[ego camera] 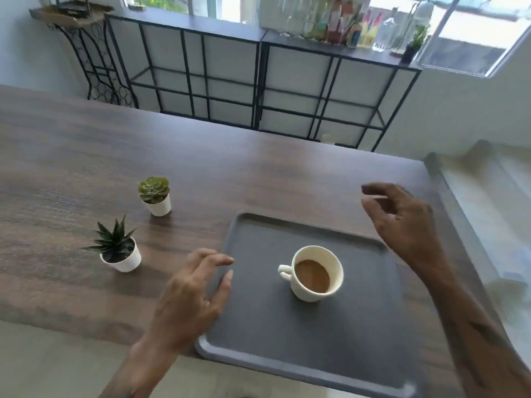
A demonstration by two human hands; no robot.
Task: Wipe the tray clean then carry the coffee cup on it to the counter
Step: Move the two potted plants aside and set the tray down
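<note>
Grey tray (258,334) holds one coffee-filled cup (316,272); both hands, left (192,294) and right (402,219), spread, grasping nothing

Tray (258,334): grey, on my wooden table (86,156).
Cup (316,272): coffee inside, upright mid-tray.
My left hand (192,297): spread, empty, over the tray's left rim.
My right hand (402,216): loose, empty, above the far right corner.

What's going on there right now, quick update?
Left hand open at the left rim of the grey tray. Right hand open above its far right corner. Coffee cup upright on tray. Nothing blocking.
</note>
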